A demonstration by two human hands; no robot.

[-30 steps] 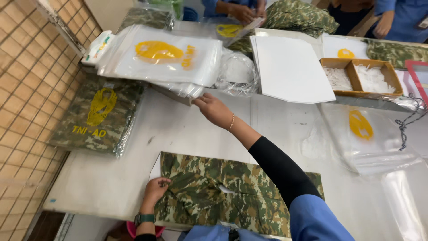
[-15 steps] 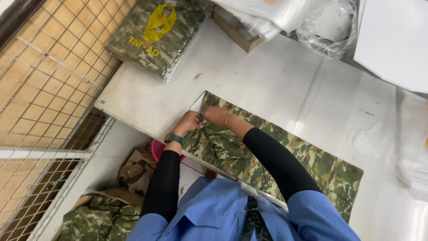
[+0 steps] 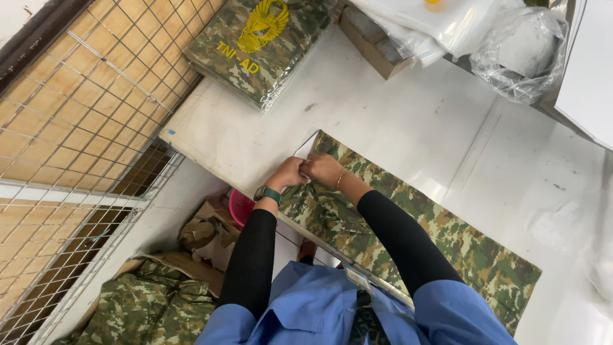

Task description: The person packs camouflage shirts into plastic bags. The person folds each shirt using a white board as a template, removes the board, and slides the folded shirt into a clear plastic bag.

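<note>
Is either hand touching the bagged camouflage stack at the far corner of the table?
No: both the left hand and right hand rest on the flat camouflage garment, well apart from the bagged stack.

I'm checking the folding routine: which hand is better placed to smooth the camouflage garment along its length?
Probably the right hand: its arm already lies along the camouflage garment on the white table. The left hand sits at the near-corner edge, close against the right.

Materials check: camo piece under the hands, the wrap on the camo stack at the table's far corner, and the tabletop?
Camo piece: woven fabric, matte; it creases softly. Both hands rest on its end: left hand, right hand.
Stack wrap: clear glossy plastic film, probably; glare shows.
Tabletop: smooth white board, perhaps laminate; scuffed.
</note>
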